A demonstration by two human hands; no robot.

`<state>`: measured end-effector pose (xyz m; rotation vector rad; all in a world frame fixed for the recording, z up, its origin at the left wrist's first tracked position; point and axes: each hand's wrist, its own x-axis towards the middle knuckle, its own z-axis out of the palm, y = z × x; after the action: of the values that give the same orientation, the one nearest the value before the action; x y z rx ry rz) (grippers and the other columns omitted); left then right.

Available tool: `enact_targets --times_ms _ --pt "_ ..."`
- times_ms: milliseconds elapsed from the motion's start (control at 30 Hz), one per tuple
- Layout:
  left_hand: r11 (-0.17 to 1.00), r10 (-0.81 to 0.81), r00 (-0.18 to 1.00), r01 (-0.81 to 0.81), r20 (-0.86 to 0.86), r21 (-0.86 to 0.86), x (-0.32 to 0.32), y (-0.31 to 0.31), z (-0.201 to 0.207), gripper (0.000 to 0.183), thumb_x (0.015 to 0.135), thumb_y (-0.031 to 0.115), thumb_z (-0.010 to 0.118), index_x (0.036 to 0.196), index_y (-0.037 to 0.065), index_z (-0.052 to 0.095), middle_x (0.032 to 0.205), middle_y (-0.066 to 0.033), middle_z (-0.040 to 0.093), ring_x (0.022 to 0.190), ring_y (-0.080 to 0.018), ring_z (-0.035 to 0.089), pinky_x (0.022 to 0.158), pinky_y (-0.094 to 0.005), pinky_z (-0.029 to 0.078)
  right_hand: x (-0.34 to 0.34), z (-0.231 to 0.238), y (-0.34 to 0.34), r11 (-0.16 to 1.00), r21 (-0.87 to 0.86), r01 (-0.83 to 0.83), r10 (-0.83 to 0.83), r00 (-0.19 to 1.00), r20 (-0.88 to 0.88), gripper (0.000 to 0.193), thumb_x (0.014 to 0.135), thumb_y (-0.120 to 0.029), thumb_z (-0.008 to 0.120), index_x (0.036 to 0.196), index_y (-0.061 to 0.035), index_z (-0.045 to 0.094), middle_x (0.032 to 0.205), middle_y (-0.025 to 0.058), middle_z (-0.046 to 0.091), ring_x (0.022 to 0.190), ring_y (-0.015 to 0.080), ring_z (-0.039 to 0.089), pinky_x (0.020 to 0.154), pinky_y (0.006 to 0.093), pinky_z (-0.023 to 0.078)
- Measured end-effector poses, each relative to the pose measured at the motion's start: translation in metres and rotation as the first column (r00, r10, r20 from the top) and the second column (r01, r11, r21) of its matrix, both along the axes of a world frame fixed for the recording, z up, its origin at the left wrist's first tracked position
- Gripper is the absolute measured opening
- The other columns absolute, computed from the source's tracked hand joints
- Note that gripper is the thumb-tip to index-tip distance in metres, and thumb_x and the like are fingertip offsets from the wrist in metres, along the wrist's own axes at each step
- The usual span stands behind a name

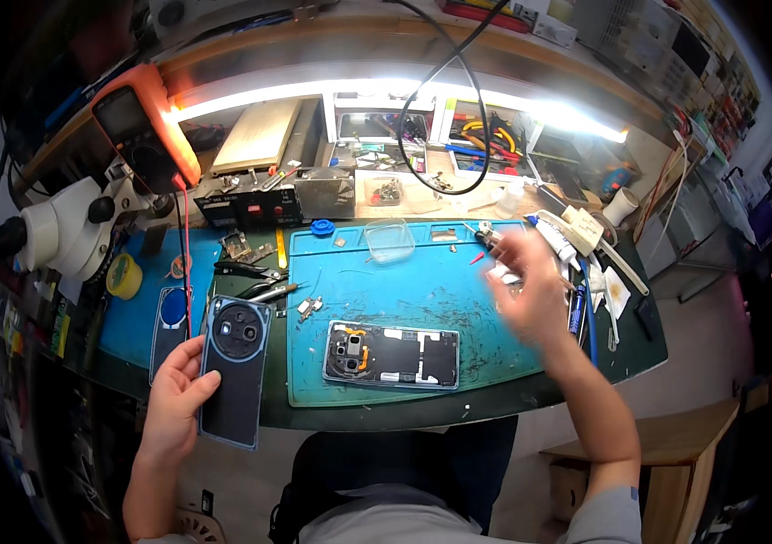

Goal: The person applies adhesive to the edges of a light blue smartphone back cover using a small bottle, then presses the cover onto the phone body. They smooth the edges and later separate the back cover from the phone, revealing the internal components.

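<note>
My left hand (178,390) grips a dark phone back cover (234,390) with a large round camera ring and pale edges, thumb across its side, at the front left of the bench. On the blue-green work mat (404,295) an opened phone (392,355) lies sideways, its black inner plates, camera modules and an orange flex cable showing. My right hand (531,290) is raised over the mat's right side, near a cluster of small tools. Its fingers are smeared by motion, so whether it holds anything cannot be made out.
Pliers (255,281), small metal parts (310,306) and a clear plastic box (390,240) lie around the mat. A microscope (51,231) and an orange multimeter (143,127) stand at left. A black cable (401,136) loops down from above. White tubes (556,238) crowd the right side.
</note>
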<state>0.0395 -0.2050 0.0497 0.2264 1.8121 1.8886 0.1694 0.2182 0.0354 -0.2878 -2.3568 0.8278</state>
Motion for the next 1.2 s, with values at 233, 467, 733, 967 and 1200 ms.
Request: enact_targets --times_ms 233,467,733,967,1200 --pt "1.0 -0.013 0.999 0.012 0.034 0.028 0.009 -0.013 -0.004 0.058 0.093 -0.005 0.064 0.146 -0.009 0.042 0.136 -0.0169 0.062 0.121 -0.0178 0.062 0.106 -0.0322 0.05 0.02 0.004 -0.071 0.756 0.362 -0.546 0.314 0.787 0.53 0.094 0.075 -0.048 0.085 0.143 0.0069 0.05 0.127 0.0175 0.06 0.115 0.0319 0.057 0.103 0.0419 0.047" --pt "0.997 -0.06 0.994 0.055 0.093 0.047 0.012 -0.018 -0.005 0.06 0.091 -0.004 0.066 0.146 -0.009 0.042 0.137 -0.0175 0.061 0.122 -0.0181 0.062 0.107 -0.0328 0.05 0.026 0.014 -0.071 0.841 0.273 -0.468 0.298 0.821 0.487 0.088 0.073 -0.042 0.085 0.141 0.005 0.054 0.117 0.017 0.061 0.107 0.0326 0.058 0.096 0.0403 0.049" --pt "0.951 -0.287 0.95 0.268 0.121 0.153 0.008 0.014 -0.009 0.056 0.095 0.0 0.066 0.145 -0.006 0.043 0.133 -0.0148 0.06 0.122 -0.0175 0.062 0.105 -0.0322 0.052 0.009 0.003 -0.025 0.916 0.365 0.164 -0.282 0.913 0.296 0.085 0.077 -0.051 0.078 0.137 0.0064 0.057 0.118 0.0191 0.062 0.113 0.0342 0.06 0.098 0.0429 0.05" --pt "0.884 -0.462 0.875 0.442 0.146 0.15 0.005 0.051 -0.018 0.056 0.099 0.002 0.065 0.149 -0.003 0.04 0.131 -0.0138 0.06 0.119 -0.0175 0.063 0.102 -0.0315 0.054 -0.023 -0.015 -0.025 0.848 0.445 0.289 -0.454 0.829 0.327 0.089 0.076 -0.058 0.075 0.135 0.0067 0.058 0.12 0.0242 0.061 0.116 0.0366 0.059 0.099 0.0451 0.05" --pt "0.866 -0.497 0.86 0.485 0.116 0.121 0.005 0.076 -0.014 0.053 0.1 0.001 0.062 0.148 -0.001 0.04 0.128 -0.0134 0.062 0.115 -0.0161 0.064 0.098 -0.0301 0.055 -0.029 -0.03 -0.024 0.802 0.53 0.275 -0.454 0.858 0.242 0.089 0.076 -0.058 0.076 0.135 0.0053 0.058 0.111 0.02 0.062 0.108 0.0344 0.059 0.093 0.0424 0.051"
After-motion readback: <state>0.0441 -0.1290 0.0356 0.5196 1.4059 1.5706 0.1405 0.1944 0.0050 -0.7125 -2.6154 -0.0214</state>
